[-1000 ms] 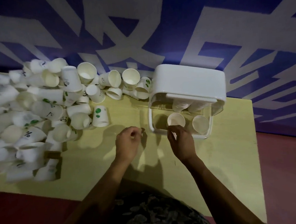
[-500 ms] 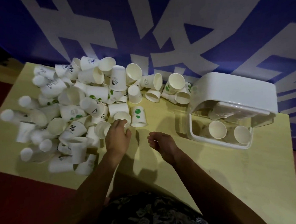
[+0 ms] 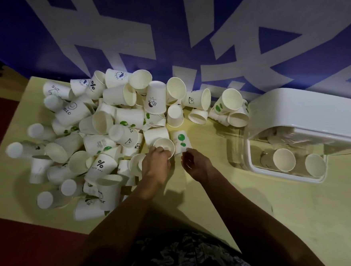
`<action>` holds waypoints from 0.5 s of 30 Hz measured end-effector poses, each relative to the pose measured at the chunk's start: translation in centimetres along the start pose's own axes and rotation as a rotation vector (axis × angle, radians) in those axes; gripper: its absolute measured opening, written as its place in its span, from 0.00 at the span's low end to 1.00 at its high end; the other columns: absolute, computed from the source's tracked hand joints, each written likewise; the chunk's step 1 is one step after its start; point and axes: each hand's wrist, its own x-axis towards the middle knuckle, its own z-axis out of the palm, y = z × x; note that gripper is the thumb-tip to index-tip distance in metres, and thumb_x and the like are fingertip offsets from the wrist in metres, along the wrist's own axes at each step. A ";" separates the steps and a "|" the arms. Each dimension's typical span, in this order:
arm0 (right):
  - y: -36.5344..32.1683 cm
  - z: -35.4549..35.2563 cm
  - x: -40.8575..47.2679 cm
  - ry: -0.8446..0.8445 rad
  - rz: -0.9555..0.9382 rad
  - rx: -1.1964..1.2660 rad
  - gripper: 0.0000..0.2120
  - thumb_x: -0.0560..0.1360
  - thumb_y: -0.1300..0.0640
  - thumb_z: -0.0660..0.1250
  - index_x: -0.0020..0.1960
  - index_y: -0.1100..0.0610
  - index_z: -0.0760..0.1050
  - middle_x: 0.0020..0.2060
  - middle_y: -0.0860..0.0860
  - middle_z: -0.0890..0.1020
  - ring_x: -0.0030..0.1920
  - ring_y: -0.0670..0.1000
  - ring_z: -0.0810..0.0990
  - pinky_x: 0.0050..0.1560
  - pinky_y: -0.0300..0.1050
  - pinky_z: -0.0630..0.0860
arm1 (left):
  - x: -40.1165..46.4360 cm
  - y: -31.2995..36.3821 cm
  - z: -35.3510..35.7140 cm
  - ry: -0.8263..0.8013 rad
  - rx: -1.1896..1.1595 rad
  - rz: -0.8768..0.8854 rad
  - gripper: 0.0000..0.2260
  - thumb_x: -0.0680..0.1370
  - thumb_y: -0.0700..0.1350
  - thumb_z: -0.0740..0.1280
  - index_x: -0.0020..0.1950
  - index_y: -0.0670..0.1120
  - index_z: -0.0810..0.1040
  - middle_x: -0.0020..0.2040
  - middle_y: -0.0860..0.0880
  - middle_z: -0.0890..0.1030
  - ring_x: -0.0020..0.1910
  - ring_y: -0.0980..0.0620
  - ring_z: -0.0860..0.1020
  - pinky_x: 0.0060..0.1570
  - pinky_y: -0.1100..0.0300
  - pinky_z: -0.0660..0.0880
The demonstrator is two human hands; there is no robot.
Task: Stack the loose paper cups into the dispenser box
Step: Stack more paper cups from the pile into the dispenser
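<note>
Loose paper cups (image 3: 107,125) heaped across the left of the worktop (image 3: 227,202), left hand (image 3: 155,165) gripping a plain cup (image 3: 164,146) at the pile's near edge, right hand (image 3: 194,162) fingers loosely curled touching a green-dot cup (image 3: 181,140), dispenser box (image 3: 299,138) far right with two cups inside

dim scene, light pooled centrally, dark corners, wide-angle edge bending

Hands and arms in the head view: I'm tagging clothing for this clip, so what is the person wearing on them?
Nothing shows on either: the left hand and right hand are bare, with no gloves, rings or watch visible, and both forearms are uncovered, no sleeves. A dark garment with a pale leaf-like print shows at the bottom edge.
</note>
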 end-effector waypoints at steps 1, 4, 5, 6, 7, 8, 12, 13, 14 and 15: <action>-0.2 0.1 -0.1 0.017 -0.009 0.006 0.09 0.73 0.63 0.71 0.52 0.64 0.78 0.39 0.57 0.82 0.40 0.52 0.80 0.41 0.44 0.78 | 0.1 -0.1 0.0 0.003 -0.018 0.000 0.11 0.79 0.45 0.61 0.59 0.50 0.78 0.58 0.49 0.78 0.61 0.48 0.70 0.56 0.55 0.71; -0.9 0.0 -0.8 0.070 -0.101 -0.070 0.10 0.72 0.64 0.71 0.53 0.64 0.78 0.46 0.59 0.84 0.44 0.54 0.82 0.42 0.45 0.80 | 0.1 -0.2 -0.2 0.067 -0.100 -0.002 0.11 0.78 0.44 0.61 0.58 0.48 0.79 0.56 0.49 0.78 0.59 0.48 0.71 0.54 0.55 0.71; -1.1 -0.2 -1.2 0.093 -0.165 -0.129 0.07 0.73 0.64 0.70 0.50 0.64 0.78 0.47 0.59 0.84 0.45 0.54 0.82 0.44 0.45 0.80 | -0.1 -0.3 -0.3 0.097 -0.138 0.001 0.11 0.78 0.44 0.62 0.58 0.48 0.79 0.55 0.48 0.78 0.57 0.48 0.72 0.53 0.55 0.72; -1.3 -0.6 -1.8 0.107 -0.239 -0.188 0.03 0.74 0.64 0.69 0.47 0.63 0.78 0.47 0.58 0.83 0.46 0.54 0.82 0.45 0.46 0.81 | -0.2 -0.2 -0.4 0.127 -0.176 0.013 0.11 0.77 0.43 0.63 0.57 0.47 0.80 0.54 0.48 0.79 0.56 0.47 0.73 0.52 0.54 0.73; -1.5 -1.1 -2.5 0.117 -0.324 -0.251 0.02 0.74 0.63 0.68 0.43 0.62 0.77 0.46 0.58 0.83 0.47 0.54 0.81 0.47 0.47 0.81 | -0.5 -0.1 -0.6 0.154 -0.206 0.032 0.10 0.77 0.43 0.64 0.56 0.46 0.80 0.52 0.47 0.79 0.55 0.47 0.73 0.51 0.54 0.73; -1.7 -1.7 -3.1 0.121 -0.407 -0.312 0.04 0.74 0.63 0.69 0.41 0.61 0.76 0.46 0.56 0.83 0.47 0.54 0.82 0.48 0.49 0.82 | -0.8 0.2 -0.7 0.180 -0.227 0.054 0.10 0.76 0.42 0.65 0.55 0.46 0.81 0.52 0.47 0.79 0.54 0.46 0.74 0.50 0.54 0.74; -2.5 -5.1 -5.6 0.187 -0.714 -0.603 0.01 0.74 0.60 0.69 0.45 0.57 0.78 0.42 0.50 0.83 0.45 0.52 0.82 0.47 0.51 0.82 | -2.4 2.4 -1.5 0.280 -0.316 0.107 0.09 0.74 0.40 0.67 0.53 0.45 0.82 0.50 0.47 0.80 0.52 0.46 0.75 0.50 0.54 0.75; -2.7 -6.0 -6.1 0.214 -0.797 -0.675 0.01 0.74 0.59 0.68 0.45 0.55 0.78 0.41 0.48 0.83 0.44 0.50 0.82 0.46 0.50 0.82 | -2.7 3.2 -1.7 0.298 -0.342 0.124 0.09 0.73 0.39 0.68 0.52 0.45 0.82 0.50 0.47 0.80 0.52 0.46 0.75 0.49 0.55 0.75; -3.0 -7.0 -6.8 0.240 -0.879 -0.742 0.01 0.74 0.59 0.68 0.45 0.54 0.78 0.39 0.48 0.83 0.42 0.49 0.81 0.44 0.49 0.80 | -3.1 4.1 -1.9 0.310 -0.365 0.147 0.09 0.73 0.39 0.69 0.52 0.45 0.82 0.49 0.47 0.80 0.51 0.46 0.76 0.48 0.55 0.75; -3.2 -8.0 -7.5 0.273 -0.956 -0.801 0.01 0.74 0.60 0.67 0.44 0.55 0.78 0.38 0.48 0.82 0.41 0.48 0.80 0.43 0.46 0.78 | -3.4 5.1 -2.0 0.320 -0.383 0.174 0.09 0.72 0.38 0.69 0.51 0.44 0.82 0.48 0.47 0.80 0.50 0.47 0.76 0.48 0.55 0.75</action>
